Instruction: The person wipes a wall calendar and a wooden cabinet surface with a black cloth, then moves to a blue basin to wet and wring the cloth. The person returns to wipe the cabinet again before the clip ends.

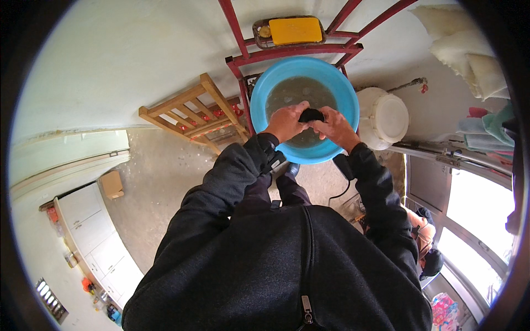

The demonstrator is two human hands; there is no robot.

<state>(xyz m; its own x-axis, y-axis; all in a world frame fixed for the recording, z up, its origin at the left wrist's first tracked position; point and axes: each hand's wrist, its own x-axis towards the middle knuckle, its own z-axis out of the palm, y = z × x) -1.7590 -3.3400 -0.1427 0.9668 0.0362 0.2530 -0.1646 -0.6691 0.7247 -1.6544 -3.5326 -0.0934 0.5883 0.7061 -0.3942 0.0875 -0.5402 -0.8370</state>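
Over a blue plastic basin [346, 99] of murky greyish water [301, 91], both my hands grip a small bunched black item, apparently cloth [311, 115]. My left hand [287, 121] has its fingers closed on the left end of it. On the other end, my right hand [335, 127] pinches it with bent fingers. The hands are close together, above the middle of the basin. What kind of cloth it is cannot be made out, since the fingers cover part of it.
A dark red metal stand [292, 53] rises behind the basin, carrying a soap dish with a yellow block [295, 31]. To its right stands a lidded white bucket [391, 118] below a wall tap [422, 84]. A slatted wooden frame [193, 110] leans at left.
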